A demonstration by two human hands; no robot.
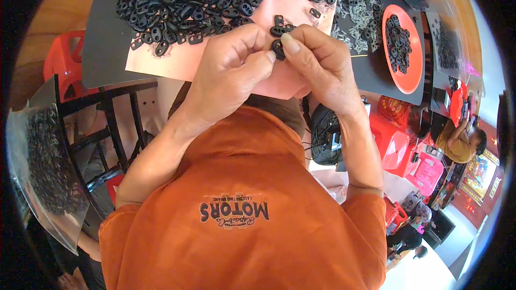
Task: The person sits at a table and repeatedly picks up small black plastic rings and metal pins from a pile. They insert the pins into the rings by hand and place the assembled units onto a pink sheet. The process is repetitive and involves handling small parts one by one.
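My left hand [232, 60] is closed, its thumb and bent fingers pinched at the left side of a small black cord lock [278, 50]. My right hand [322, 63] grips that cord lock between thumb and forefinger. Whether the left fingertips hold a separate small part is hidden. Just beyond the fingertips, a few more black pieces [278, 20] lie on a pink sheet [156, 61]. A large heap of black two-hole cord locks [185, 0] spreads over the far left and middle of the table.
Small metallic springs [357, 11] lie scattered at the far right. Beside them, an orange oval tray [415, 81] holds black parts. The dark table [102, 48] has a red stool [64, 62] at its left. Other people [459, 142] are at the right, near red chairs [389, 142].
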